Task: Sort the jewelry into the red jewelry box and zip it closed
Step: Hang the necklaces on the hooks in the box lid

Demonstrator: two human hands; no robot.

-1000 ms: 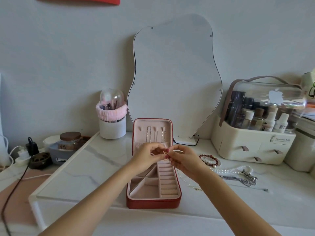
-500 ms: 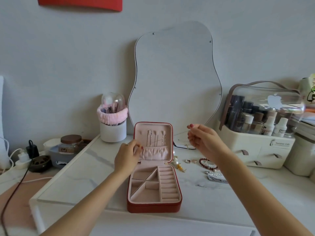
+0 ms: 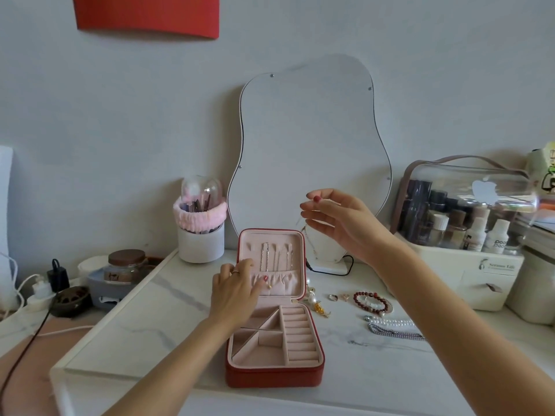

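box (image 3: 274, 349) sits open on the table (image 3: 168, 298) in front of the person, lid upright, its pink tray compartments showing nothing inside. several chains (image 3: 276, 259) already hang on the lid hooks.

change: one second ago both hands met over the tray, working one thin item between the fingertips. now the hands are well apart. right hand (image 3: 336, 223) is raised beside the mirror (image 3: 309, 157), thumb and forefinger pinching the top of a fine necklace (image 3: 304, 232) that hangs down just right of the lid. left hand (image 3: 237, 289) is at the lid's gathered pocket, fingers bent; a small gold bit shows at its fingertips, and i cannot tell if it grips the necklace's lower end or only the pocket edge.

meaning: the necklace appears stretched out for hanging, so this looks like the hooking step.

also different: the camera view has lifted, so more wall shows. rings (image 3: 338, 297), red bracelet (image 3: 372, 301), pearls (image 3: 390, 321) and a gold piece (image 3: 318, 307) lie right of the box, unsorted. zipping is far off.
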